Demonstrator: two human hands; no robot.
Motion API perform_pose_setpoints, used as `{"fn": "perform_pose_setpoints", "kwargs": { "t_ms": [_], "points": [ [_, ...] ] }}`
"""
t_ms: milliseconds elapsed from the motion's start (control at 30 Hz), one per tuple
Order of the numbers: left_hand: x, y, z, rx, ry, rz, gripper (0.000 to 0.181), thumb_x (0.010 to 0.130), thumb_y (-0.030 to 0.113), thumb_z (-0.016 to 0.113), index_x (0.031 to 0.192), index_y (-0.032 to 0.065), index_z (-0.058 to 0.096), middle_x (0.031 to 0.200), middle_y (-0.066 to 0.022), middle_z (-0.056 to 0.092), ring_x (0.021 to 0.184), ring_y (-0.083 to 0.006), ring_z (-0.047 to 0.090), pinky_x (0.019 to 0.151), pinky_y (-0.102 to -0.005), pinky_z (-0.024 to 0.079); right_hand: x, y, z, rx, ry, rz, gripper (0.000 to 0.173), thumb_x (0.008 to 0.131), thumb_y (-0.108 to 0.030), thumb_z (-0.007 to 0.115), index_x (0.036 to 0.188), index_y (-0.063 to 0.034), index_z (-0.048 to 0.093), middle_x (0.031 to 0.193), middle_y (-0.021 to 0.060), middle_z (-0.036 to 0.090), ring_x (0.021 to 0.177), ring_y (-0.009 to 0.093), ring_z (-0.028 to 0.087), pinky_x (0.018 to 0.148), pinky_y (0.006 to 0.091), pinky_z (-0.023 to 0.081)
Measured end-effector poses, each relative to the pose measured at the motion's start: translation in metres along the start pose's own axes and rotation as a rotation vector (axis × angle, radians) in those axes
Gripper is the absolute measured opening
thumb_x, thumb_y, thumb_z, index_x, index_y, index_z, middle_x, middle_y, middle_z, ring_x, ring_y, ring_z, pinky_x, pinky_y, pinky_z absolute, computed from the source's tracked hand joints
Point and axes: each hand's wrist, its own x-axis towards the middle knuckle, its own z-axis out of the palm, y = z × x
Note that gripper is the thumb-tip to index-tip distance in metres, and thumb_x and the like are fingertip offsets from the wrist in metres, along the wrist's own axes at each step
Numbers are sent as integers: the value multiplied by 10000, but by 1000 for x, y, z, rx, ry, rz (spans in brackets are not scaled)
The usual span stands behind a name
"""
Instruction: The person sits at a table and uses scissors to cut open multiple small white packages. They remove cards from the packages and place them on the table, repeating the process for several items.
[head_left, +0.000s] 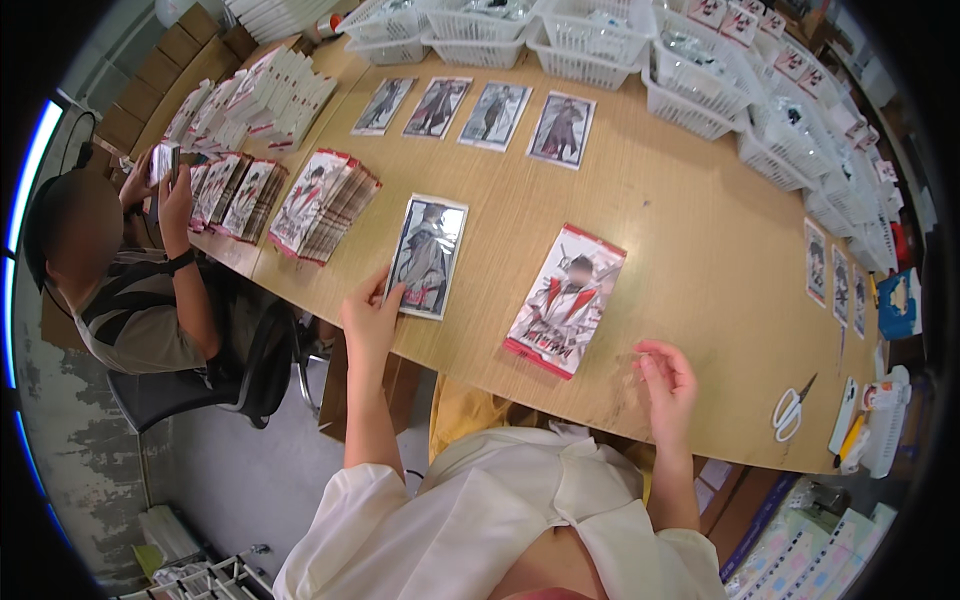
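Observation:
My left hand (373, 309) grips the lower left corner of a stack of illustrated cards (429, 259) with a dark border and a glossy face. To its right, a printed card packet with red ends (568, 304) lies at a slant on the wooden table (675, 247). My right hand (667, 379) is beside that packet, fingers loosely curled, touching neither the packet nor anything else I can see. Several picture cards (562, 129) lie in a row farther back. A fanned pile of similar red-ended packets (322, 206) rests to the left of the card stack.
White plastic baskets (592, 64) with wrapped items line the back and right. Scissors (791, 409) lie at the right front, near a yellow cutter (851, 439). White boxes (262, 90) are piled at the back left. A seated person (142, 300) holds a small stack at the left.

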Motion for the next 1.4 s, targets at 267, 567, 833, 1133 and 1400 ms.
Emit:
{"fn": "perform_pose_setpoints", "kwargs": {
  "t_ms": [267, 567, 833, 1133, 1400],
  "points": [
    [-11, 1, 11, 517, 191, 371, 252, 732, -10, 635, 981, -35, 604, 955, -138, 610, 891, -249, 577, 745, -281, 472, -6, 3, -2, 2, -23, 61, 144, 850, 3, 516, 985, 26, 560, 948, 74, 594, 851, 113, 549, 779, 245, 453],
    [-62, 63, 58, 202, -68, 911, 362, 666, 66, 691, 995, -36, 582, 1046, -152, 586, 1024, -317, 534, 904, -429, 393, -12, 7, 0, -87, 32, 5, 134, 840, 26, 521, 964, 34, 570, 929, 67, 591, 831, 108, 556, 756, 236, 458],
    [-101, 96, 105, 504, -395, 886, 630, 685, 236, 696, 1187, -58, 454, 1182, -195, 507, 1184, -330, 428, 995, -515, 264, -22, 8, 2, -175, 49, -90, 136, 842, -16, 543, 968, 15, 583, 908, 56, 607, 777, 95, 567, 701, 212, 450],
    [-116, 100, 103, 469, -385, 1113, 334, 725, 74, 556, 1038, -41, 574, 1067, -170, 580, 1080, -270, 530, 959, -482, 344, -34, 5, -23, 165, 56, 50, 255, 898, -96, 467, 1115, 36, 490, 1022, 138, 583, 870, 165, 569, 809, 286, 460],
    [-132, 129, 140, 92, -505, 1483, 236, 710, 98, 573, 927, 65, 661, 1035, -44, 617, 1094, -204, 527, 957, -544, 317, -25, -13, -68, 696, 212, 55, 295, 879, -76, 479, 1156, 26, 466, 1036, 145, 588, 910, 202, 595, 774, 322, 498]
  ]
}}
